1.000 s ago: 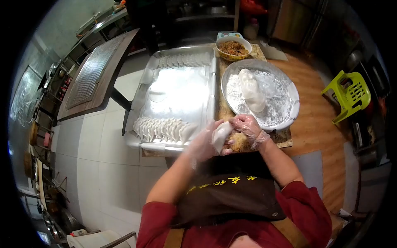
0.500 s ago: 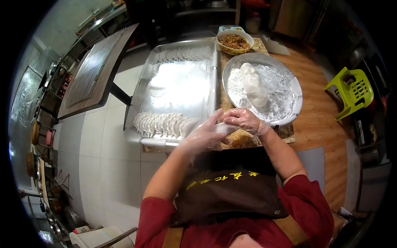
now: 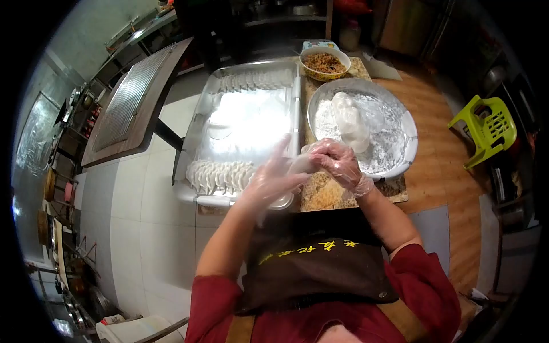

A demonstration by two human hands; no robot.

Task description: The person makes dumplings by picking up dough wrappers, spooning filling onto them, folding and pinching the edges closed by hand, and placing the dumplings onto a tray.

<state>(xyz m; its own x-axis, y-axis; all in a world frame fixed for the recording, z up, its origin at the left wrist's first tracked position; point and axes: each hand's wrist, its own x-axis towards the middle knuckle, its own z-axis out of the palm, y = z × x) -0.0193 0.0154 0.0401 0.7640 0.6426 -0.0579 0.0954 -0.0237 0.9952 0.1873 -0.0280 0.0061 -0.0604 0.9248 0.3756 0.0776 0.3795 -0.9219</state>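
My right hand [image 3: 337,163], in a clear plastic glove, has its fingers closed on a small, flat white piece of dough [image 3: 299,165]. My left hand [image 3: 269,182], also gloved and somewhat blurred, is beside that piece with its fingers spread; whether it touches the dough is hard to tell. Left of the hands, a metal tray [image 3: 298,117] holds a row of white dumplings [image 3: 220,176] at its near end and another row [image 3: 257,79] at its far end. A large lump of dough [image 3: 350,121] lies in a floured basin [image 3: 409,134] beyond my right hand.
A bowl of brown filling [image 3: 324,63] stands behind the basin on the patterned board [image 3: 323,193]. At far left is a wooden table [image 3: 137,97] with a ribbed panel. A yellow-green plastic chair [image 3: 486,126] stands on the wooden floor to the right.
My left hand has opened its fingers and drawn slightly left of the dough piece. My right hand has shifted a little up, still gripping it.
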